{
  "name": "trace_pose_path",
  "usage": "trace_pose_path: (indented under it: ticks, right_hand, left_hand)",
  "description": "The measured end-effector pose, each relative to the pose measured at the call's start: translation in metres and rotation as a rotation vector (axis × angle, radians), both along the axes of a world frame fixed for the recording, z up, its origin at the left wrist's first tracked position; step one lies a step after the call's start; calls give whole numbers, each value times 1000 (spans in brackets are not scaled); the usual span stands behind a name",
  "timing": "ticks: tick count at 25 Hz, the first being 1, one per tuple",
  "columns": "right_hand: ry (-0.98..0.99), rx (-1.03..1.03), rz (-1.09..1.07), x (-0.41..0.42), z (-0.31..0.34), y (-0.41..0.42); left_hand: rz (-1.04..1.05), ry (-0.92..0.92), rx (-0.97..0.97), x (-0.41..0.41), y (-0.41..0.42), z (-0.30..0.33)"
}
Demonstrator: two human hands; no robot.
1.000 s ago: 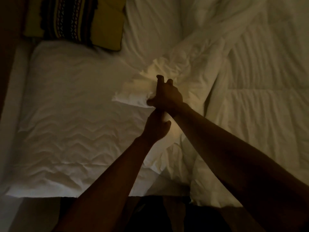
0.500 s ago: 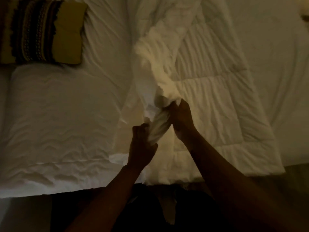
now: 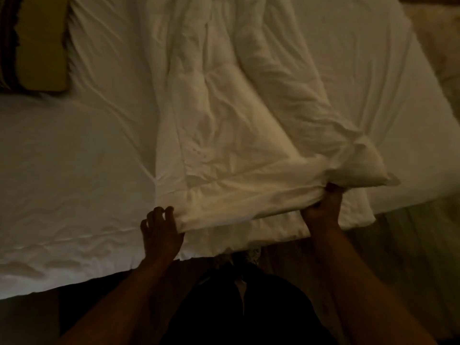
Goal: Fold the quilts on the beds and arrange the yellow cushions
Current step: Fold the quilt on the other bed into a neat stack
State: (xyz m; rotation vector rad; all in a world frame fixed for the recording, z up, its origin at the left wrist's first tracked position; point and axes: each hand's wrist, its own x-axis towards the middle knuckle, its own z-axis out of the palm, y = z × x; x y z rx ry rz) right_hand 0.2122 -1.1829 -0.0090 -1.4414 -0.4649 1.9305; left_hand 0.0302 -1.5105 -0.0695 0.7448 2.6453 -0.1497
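Fingers of the left hand were curled at the near edge of the quilt, pinching its left end, though the dim light hid how much cloth lay under them. The right hand gripped a bunched fold of the same edge further right, fingers wrapped into the cloth, with a puffed corner sticking out just past it.

From the head view, the quilt lay rumpled down the middle of the bed, its near edge at the bedside by the person's legs, stretched between the two hands. One yellow cushion sat at the far left, well apart from the quilt.

Judging by this, the quilt fold was in hand and barely begun. Next would likely call for lifting the held edge and carrying it evenly across, keeping both ends level so the layers meet.
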Motion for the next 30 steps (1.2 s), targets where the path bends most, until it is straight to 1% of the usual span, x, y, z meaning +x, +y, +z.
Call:
trace_pose_path:
  ticks: [1, 2, 3, 4, 5, 6, 9, 10, 11, 12, 13, 14, 15, 17, 18, 19, 21, 23, 25, 26, 27, 30]
  right_hand:
    - [-41, -13, 27, 11, -10, 2]
    - [-136, -47, 64, 21, -14, 1]
    - [-123, -156, 70, 31, -30, 1]
    - [-128, -259, 26, 36, -48, -5]
    - [-212, -277, 17, 44, -59, -7]
    - [-277, -266, 43, 47, -67, -9]
    - [-185, -241, 42, 52, -84, -8]
    - [-176, -297, 8, 55, -90, -6]
    - [-199, -290, 21, 55, -96, -4]
    - [-278, -202, 27, 53, -93, -6]
    - [-300, -121, 63, 54, -91, -7]
    - [-304, -108, 47, 51, -92, -6]
    - [-357, -159, 23, 48, -90, -2]
    - [-430, -280, -125, 51, -96, 8]
    - [-442, -248, -159, 53, -86, 11]
    - [-395, -175, -127, 58, -86, 16]
    - [-304, -121, -127, 67, -77, 23]
    - [-252, -67, -74, 86, -62, 29]
    - [-146, -43, -94, 111, -50, 38]
    - [-129, -17, -36, 122, -40, 41]
    - [-158, -1, -7, 132, -31, 44]
    - [-209, 30, -58, 169, -45, 58]
  left_hand:
    - [-19, -22, -22, 2, -3, -7]
    - [-43, -39, -33, 4, -5, -15]
    - [-61, -58, -39, 7, -8, -24]
    - [-68, -88, -49, 9, -12, -34]
    - [-61, -116, -65, 10, -16, -42]
    - [-37, -143, -84, 11, -21, -50]
    - [78, -223, -107, 10, -42, -69]
    - [126, -247, -96, 8, -48, -73]
    - [173, -258, -85, 4, -52, -73]
    - [206, -258, -85, -1, -53, -73]
    - [219, -269, -86, -4, -52, -71]
    - [211, -282, -84, -7, -50, -67]
    - [195, -283, -72, -8, -47, -63]
    - [199, -307, -31, -2, -45, -51]
    - [241, -352, -20, 5, -46, -41]
    - [298, -399, -3, 12, -48, -29]
    - [374, -437, 50, 31, -54, -3]
    - [373, -393, 66, 54, -53, 22]
    - [368, -345, 139, 79, -47, 43]
    - [365, -329, 175, 90, -44, 50]
    - [353, -317, 177, 99, -43, 53]
    - [274, -289, 96, 123, -50, 45]
